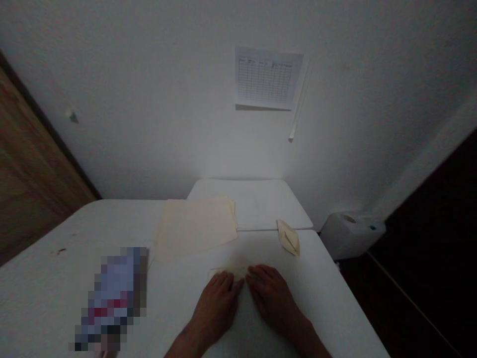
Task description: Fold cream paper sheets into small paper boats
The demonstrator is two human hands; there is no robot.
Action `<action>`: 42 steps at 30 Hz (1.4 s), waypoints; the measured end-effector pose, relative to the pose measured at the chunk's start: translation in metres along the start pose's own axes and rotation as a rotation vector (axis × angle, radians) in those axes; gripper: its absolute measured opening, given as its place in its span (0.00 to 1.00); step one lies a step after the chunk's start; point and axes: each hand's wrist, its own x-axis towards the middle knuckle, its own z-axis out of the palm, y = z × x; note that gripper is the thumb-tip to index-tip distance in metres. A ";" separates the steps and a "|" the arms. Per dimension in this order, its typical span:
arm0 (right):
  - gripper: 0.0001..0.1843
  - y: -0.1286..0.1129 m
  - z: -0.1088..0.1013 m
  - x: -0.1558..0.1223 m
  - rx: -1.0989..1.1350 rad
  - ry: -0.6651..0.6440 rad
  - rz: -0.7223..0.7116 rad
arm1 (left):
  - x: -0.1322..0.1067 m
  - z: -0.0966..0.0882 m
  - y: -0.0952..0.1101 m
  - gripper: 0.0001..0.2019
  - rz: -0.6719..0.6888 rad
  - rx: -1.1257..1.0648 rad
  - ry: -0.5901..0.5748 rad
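My left hand (219, 304) and my right hand (270, 294) lie side by side on the white table (55, 288), fingers stretched forward and flat. Their fingertips press on a cream sheet of paper (233, 268) that sticks out just beyond them; most of it is hidden under my hands. A stack of cream paper sheets (196, 227) lies further back on the left. A folded cream paper piece (288, 237) rests to the right of the stack, near the table's far right corner.
A blurred, pixelated object (112, 298) lies on the table at the left. A second white table (257, 201) abuts at the back against the wall. A printed chart (266, 78) hangs on the wall. A white bin (350, 231) stands at right, a wooden door (26, 179) at left.
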 end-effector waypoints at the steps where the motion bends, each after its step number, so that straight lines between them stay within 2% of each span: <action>1: 0.16 0.000 0.000 0.000 0.001 0.000 -0.001 | 0.000 0.001 0.001 0.22 -0.003 0.008 0.003; 8: 0.16 0.000 -0.001 0.000 -0.023 -0.010 0.001 | -0.006 0.008 0.005 0.22 -0.100 0.041 0.046; 15: 0.17 0.000 -0.003 -0.001 -0.026 -0.027 0.002 | -0.023 -0.005 -0.003 0.18 -0.236 0.118 0.035; 25: 0.17 0.005 0.002 -0.003 -0.032 -0.014 -0.019 | -0.056 -0.012 -0.024 0.16 -0.279 0.230 0.130; 32: 0.17 0.002 0.003 -0.003 -0.051 -0.014 0.001 | -0.059 -0.015 -0.023 0.14 -0.281 0.255 0.188; 34: 0.16 0.002 0.003 -0.003 -0.051 -0.014 0.003 | -0.053 -0.014 -0.020 0.16 -0.235 0.217 0.215; 36: 0.17 0.002 0.003 -0.003 -0.055 -0.010 -0.001 | -0.046 -0.014 -0.018 0.20 -0.132 0.162 0.208; 39: 0.17 0.002 0.003 -0.003 -0.071 -0.002 -0.017 | -0.034 -0.013 -0.014 0.28 0.004 0.093 0.089; 42: 0.17 0.001 0.004 -0.002 -0.082 0.009 -0.025 | -0.028 -0.012 -0.012 0.30 0.044 0.054 -0.010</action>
